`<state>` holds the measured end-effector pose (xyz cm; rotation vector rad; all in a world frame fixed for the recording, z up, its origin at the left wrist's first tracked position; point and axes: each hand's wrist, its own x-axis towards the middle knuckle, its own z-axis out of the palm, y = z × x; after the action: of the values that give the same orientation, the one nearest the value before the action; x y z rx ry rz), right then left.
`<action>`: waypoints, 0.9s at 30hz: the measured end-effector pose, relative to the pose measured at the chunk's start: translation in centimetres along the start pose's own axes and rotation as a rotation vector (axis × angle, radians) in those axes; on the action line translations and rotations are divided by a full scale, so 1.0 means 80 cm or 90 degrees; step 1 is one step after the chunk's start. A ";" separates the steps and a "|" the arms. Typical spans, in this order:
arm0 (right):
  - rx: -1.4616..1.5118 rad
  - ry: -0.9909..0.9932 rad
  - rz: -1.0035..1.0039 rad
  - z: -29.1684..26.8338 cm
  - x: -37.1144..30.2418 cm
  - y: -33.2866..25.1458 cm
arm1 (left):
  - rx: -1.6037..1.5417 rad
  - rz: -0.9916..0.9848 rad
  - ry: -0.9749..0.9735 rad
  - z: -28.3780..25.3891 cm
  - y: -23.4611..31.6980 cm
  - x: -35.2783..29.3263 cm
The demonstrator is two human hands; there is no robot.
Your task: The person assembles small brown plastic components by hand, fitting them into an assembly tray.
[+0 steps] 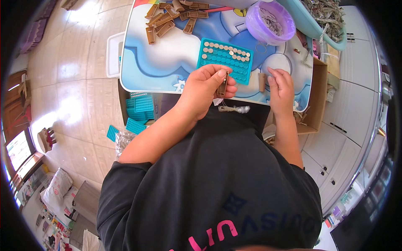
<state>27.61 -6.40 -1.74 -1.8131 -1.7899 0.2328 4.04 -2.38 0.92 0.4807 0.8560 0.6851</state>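
Observation:
My left hand (205, 86) is closed around a narrow brown plastic casing (223, 85), pinched between thumb and fingers over the table's near edge. Just beyond it lies a teal tray (225, 62) with rows of round recesses. Small silvery discs (228, 47) fill the tray's far rows and a few other places. To the right, my right hand (281, 90) hovers at the near edge with thumb and forefinger slightly apart, and nothing shows between them. Beside its fingertips another brown casing (262, 82) rests on the table.
Several brown casings (165, 21) are heaped at the table's far left. A purple-lined tub (289, 29) stands far right, next to a pale teal basin (312, 25) of tangled grey material. More teal trays (140, 104) sit below the table's left side; a cardboard box (319, 92) stands right.

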 end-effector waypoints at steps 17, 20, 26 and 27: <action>0.214 -0.107 -0.204 -0.014 0.024 -0.097 | 0.022 -0.042 -0.005 0.005 -0.005 0.007; 0.210 -0.121 -0.208 -0.008 0.026 -0.101 | -0.027 -0.038 -0.031 0.006 0.000 0.003; 0.197 -0.110 -0.214 0.001 0.025 -0.106 | -0.078 -0.051 -0.015 0.005 0.001 -0.001; 0.200 -0.104 -0.218 0.002 0.025 -0.106 | -0.080 -0.051 -0.015 0.005 0.001 0.000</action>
<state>20.43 -4.94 2.94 -1.2807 -2.0111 0.5049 4.31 -2.39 1.20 0.3396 0.8012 0.6533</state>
